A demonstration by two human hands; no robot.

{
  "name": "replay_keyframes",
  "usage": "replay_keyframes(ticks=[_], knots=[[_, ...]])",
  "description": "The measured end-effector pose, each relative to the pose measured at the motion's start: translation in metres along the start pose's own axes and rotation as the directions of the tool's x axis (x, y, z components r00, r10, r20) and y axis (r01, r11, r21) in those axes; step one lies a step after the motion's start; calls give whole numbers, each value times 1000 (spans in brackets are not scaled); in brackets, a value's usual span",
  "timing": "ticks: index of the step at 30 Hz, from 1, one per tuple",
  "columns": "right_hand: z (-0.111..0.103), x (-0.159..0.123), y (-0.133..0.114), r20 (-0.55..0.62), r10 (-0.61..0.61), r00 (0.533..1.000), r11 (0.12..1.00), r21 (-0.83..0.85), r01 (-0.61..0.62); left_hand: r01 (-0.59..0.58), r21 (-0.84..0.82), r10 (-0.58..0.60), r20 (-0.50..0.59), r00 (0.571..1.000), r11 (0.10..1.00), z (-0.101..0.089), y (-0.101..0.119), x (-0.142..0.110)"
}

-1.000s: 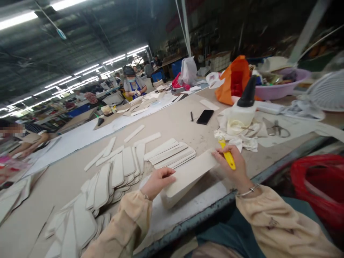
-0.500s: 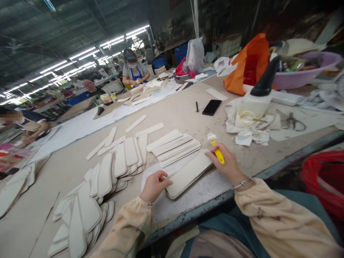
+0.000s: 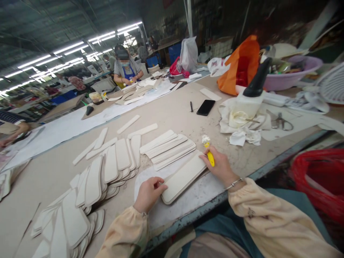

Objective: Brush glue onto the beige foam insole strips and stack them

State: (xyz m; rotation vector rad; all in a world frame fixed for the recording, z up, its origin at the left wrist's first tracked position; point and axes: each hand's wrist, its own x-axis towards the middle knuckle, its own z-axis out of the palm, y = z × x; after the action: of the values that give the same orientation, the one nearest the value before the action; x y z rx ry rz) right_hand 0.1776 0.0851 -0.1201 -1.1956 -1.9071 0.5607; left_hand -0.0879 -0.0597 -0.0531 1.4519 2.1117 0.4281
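Note:
My right hand (image 3: 220, 165) is closed around a yellow-handled brush (image 3: 210, 157), whose bristle end is clotted with white stuff and points away from me. The same hand's thumb and fingertips pinch the far right end of a long pale panel (image 3: 184, 177) with rounded corners. My left hand (image 3: 149, 193) is closed at the panel's left edge, thumb and forefinger at its rim. The panel lies flat, lined up over another piece, on a white sheet (image 3: 172, 209) near the table edge. Just beyond it sits a neat row of pale strips (image 3: 172, 150).
A spread pile of pale pieces (image 3: 94, 179) covers the left side. Beyond my right hand lie a phone (image 3: 205, 107), a white glue bottle (image 3: 247, 105) with a black nozzle, scissors (image 3: 282, 122) and an orange bag (image 3: 240, 68). A co-worker (image 3: 127, 70) sits farther down the table.
The upper panel, earlier held raised and tilted between both hands, has come down flat onto the piece beneath. Both hands have lowered with it. The brush stays in my right hand.

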Motion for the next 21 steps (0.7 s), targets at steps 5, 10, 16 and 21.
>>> replay_keyframes(ticks=[5, 10, 16, 21], knots=[[-1, 0, -5, 28, 6, 1000, 997, -79, -4, -50, 44, 50, -7, 999, 998, -2, 3, 0], [-1, 2, -4, 32, -6, 999, 997, -80, 9, -86, 123, 82, 43, 996, 989, -3, 4, 1], [-2, -6, -20, 58, -230, 971, 972, -41, 232, -111, 178, 98, 79, 992, 978, -3, 2, 0], [12, -28, -48, 245, -536, 808, 844, 171, 509, -122, 180, 109, 81, 991, 976, -1, -4, 3]])
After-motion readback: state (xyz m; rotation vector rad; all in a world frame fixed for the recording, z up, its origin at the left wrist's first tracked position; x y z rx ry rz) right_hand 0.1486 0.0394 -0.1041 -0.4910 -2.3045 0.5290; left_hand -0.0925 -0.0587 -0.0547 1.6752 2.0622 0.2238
